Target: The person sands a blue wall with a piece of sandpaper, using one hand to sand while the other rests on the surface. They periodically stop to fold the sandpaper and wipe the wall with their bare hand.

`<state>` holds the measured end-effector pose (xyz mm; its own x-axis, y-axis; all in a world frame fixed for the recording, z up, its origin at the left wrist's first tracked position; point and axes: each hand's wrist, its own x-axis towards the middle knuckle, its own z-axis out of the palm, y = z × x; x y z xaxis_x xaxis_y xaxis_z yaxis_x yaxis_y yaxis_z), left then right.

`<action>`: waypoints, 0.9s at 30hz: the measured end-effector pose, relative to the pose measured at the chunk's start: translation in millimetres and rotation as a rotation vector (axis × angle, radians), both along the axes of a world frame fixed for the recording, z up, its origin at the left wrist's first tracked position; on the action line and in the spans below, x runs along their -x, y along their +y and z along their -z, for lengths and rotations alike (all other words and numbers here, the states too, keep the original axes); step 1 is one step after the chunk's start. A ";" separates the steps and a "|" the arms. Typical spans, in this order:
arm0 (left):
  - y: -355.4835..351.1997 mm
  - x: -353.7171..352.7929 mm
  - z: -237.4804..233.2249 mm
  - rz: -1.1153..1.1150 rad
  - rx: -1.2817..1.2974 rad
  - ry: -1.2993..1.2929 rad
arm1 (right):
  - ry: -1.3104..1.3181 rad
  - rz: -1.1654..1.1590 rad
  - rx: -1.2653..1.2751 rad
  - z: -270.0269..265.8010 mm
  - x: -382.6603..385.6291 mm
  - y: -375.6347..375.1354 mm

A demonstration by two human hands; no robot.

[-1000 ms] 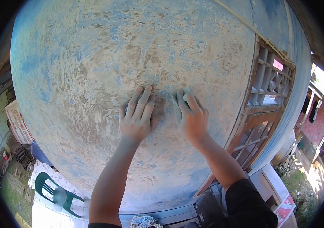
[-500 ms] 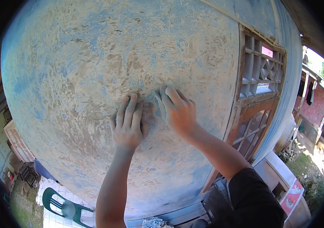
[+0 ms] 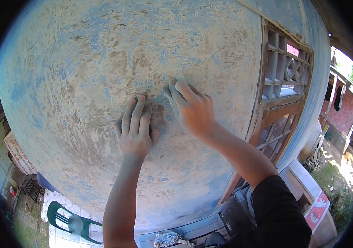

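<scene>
A wall point(image 3: 102, 70) with worn blue paint and beige, scraped patches fills most of the view. My left hand point(image 3: 135, 132) lies flat against it with the fingers stretched upward. To its right, my right hand point(image 3: 195, 111) is closed around a folded grey piece of sandpaper point(image 3: 170, 93) and presses it to the wall. Its fingers bend over the sheet, and part of the sheet is hidden behind them. Grey dust coats both hands. A darker smudge of shadow point(image 3: 158, 115) falls on the wall between them.
A wooden-framed window point(image 3: 286, 66) with lattice panes is right of my hands. Low at left is a green plastic chair point(image 3: 76, 224) on white tiles. A bench point(image 3: 201, 226) with a crumpled bundle point(image 3: 169, 239) runs below. A white table point(image 3: 308, 180) stands lower right.
My right hand has slid slightly up the wall with the sandpaper. My left hand stays at about the same spot on the wall. The whole view has shifted a little.
</scene>
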<state>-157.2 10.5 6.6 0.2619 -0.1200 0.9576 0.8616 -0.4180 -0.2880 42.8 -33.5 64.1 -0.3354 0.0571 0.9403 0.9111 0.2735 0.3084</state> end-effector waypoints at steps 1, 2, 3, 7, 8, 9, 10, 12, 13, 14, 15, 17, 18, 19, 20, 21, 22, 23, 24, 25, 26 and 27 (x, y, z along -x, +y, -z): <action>0.9 0.6 -0.7 0.000 -0.016 0.001 | -0.026 -0.004 -0.024 -0.9 -2.5 0.0; 0.8 0.8 -0.6 -0.008 -0.011 0.005 | -0.046 -0.009 -0.045 0.4 -4.7 -0.7; 0.6 -0.1 -0.9 -0.006 -0.014 0.004 | -0.040 -0.018 -0.042 5.5 -11.1 -3.0; -1.3 -1.9 -0.4 -0.029 -0.005 0.009 | -0.151 0.023 0.022 19.2 -28.9 -6.9; -0.7 -0.6 -0.4 -0.035 -0.005 0.012 | -0.192 0.020 -0.001 16.6 -29.8 -5.9; -0.6 -0.4 -0.1 -0.031 -0.004 0.013 | -0.188 0.017 0.001 10.2 -26.1 -4.1; -0.5 -1.8 -0.6 -0.025 -0.006 0.009 | -0.185 0.011 0.002 -1.6 -19.4 -1.0; -0.5 -0.4 0.1 -0.027 -0.003 0.008 | -0.192 0.011 0.007 -11.1 -13.2 -2.0; 0.0 -0.7 -0.7 -0.032 -0.006 0.013 | -0.195 0.017 0.008 -14.0 -11.9 -2.9; -0.2 -2.4 -1.1 -0.029 -0.008 0.012 | -0.194 0.023 0.009 -15.5 -11.9 -3.5; -0.6 -2.8 -0.9 -0.031 -0.013 0.009 | -0.192 0.024 0.007 -12.2 -16.8 -5.8; -1.1 -1.3 -0.2 -0.038 -0.023 0.018 | -0.270 0.070 -0.007 1.9 -32.3 -12.2; -0.4 -2.6 0.1 -0.038 -0.019 0.017 | -0.256 0.067 -0.015 6.1 -38.1 -13.3; 0.6 -2.9 0.3 -0.040 -0.015 0.014 | -0.300 0.077 -0.016 9.4 -43.5 -13.8; 2.4 -2.5 -0.1 -0.048 -0.024 0.023 | -0.346 0.086 -0.018 10.1 -44.2 -12.2; 3.8 -3.2 0.6 -0.046 -0.033 0.019 | -0.338 0.082 -0.023 5.1 -39.9 -10.1; 3.6 -3.2 1.3 -0.041 -0.037 0.013 | -0.348 0.085 0.010 -4.2 -34.0 -8.2; 2.7 -2.2 1.9 -0.041 -0.031 0.015 | -0.363 0.089 0.049 -11.4 -29.2 -7.0; 1.5 -1.5 1.7 -0.048 -0.016 0.021 | -0.366 0.090 0.056 -16.4 -24.7 -5.7; 1.1 -1.9 1.2 -0.053 -0.005 0.023 | -0.365 0.078 0.050 -22.4 -20.7 -3.9; 1.3 -2.3 0.9 -0.048 -0.006 0.018 | -0.362 0.068 0.042 -25.8 -20.4 -3.7; 1.3 -1.8 1.0 -0.045 -0.017 0.019 | -0.363 0.073 0.042 -22.8 -25.3 -3.1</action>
<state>-155.5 11.8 5.6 0.2853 -0.1237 0.9504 0.8739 -0.3737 -0.3110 68.1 -36.6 86.9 -0.6400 0.1294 0.7574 0.7622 0.2313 0.6046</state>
